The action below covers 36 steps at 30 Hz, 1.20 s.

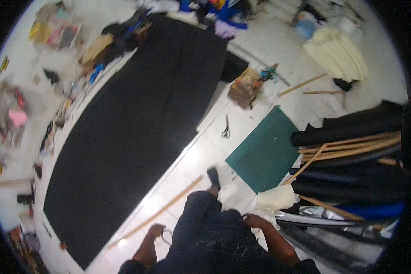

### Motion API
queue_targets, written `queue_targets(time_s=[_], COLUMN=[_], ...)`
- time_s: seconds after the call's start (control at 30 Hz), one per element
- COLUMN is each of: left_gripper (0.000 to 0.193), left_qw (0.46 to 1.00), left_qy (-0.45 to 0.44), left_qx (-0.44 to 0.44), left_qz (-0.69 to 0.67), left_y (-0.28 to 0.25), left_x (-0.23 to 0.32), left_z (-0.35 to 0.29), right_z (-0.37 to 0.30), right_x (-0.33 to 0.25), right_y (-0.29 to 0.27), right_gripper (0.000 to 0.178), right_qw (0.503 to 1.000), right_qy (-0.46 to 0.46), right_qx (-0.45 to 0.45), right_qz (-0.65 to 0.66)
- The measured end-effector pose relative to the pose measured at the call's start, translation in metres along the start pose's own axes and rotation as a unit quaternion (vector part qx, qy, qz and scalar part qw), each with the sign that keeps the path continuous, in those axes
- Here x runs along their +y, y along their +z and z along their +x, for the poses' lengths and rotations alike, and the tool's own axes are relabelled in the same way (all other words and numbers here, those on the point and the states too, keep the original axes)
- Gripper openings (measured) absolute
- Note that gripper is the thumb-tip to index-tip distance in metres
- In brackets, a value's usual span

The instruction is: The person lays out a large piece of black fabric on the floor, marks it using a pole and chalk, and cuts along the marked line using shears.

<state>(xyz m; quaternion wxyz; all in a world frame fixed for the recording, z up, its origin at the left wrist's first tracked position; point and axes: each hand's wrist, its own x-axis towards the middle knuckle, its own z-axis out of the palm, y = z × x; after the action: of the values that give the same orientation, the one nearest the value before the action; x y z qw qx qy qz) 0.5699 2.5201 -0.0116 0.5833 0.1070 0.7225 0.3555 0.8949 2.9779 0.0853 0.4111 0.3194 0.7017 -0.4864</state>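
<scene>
My left hand [157, 229] hangs low beside my dark clothing, its fingers curled. A thin, pale, loop-shaped thing [167, 236] shows against those fingers; its kind is too blurred to make out. At my other side, my right hand [254, 221] is bent in at the edge of my dark shirt [214, 242], and its fingertips are hard to see. Ahead and to the left, a long piece of black cloth [146, 114] covers a low white surface. A wooden stick [169, 205] lies on the floor between my left hand and that cloth.
Scissors [226, 130] and a green cutting mat [265, 148] lie on the tiled floor ahead. Fabric rolls [351, 130] and wooden poles [360, 148] are stacked at right. Cream cloth [335, 50] sits far right. Plastic bags [9, 114] and scraps litter the left. A brown box [245, 89] stands near the cloth.
</scene>
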Motion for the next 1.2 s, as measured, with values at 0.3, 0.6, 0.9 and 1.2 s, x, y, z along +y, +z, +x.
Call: queue_targets(time_s=[0.3, 0.6, 0.9, 1.2], left_gripper=[0.031, 0.036, 0.025, 0.043], left_qw=[0.943, 0.954, 0.943, 0.956], left_qy=[-0.05, 0.069, -0.024, -0.02], left_qx=[0.283, 0.257, 0.327, -0.028], left_qz=[-0.17, 0.137, 0.06, -0.292], left_y=[0.012, 0.075, 0.131, 0.198], left_x=[0.197, 0.314, 0.363, 0.323], left_z=[0.105, 0.167, 0.17, 0.092], right_z=[0.034, 0.151, 0.219, 0.187], right_x=[-0.116, -0.203, -0.225, -0.237], right_y=[-0.214, -0.348, -0.398, -0.461], right_gripper=[0.055, 0.046, 0.027, 0.045], right_qw=[0.967, 0.948, 0.841, 0.842], right_qy=[-0.086, -0.201, -0.282, 0.266], right_qx=[0.125, 0.009, -0.15, -0.427], right_qz=[-0.206, -0.247, -0.436, -0.196])
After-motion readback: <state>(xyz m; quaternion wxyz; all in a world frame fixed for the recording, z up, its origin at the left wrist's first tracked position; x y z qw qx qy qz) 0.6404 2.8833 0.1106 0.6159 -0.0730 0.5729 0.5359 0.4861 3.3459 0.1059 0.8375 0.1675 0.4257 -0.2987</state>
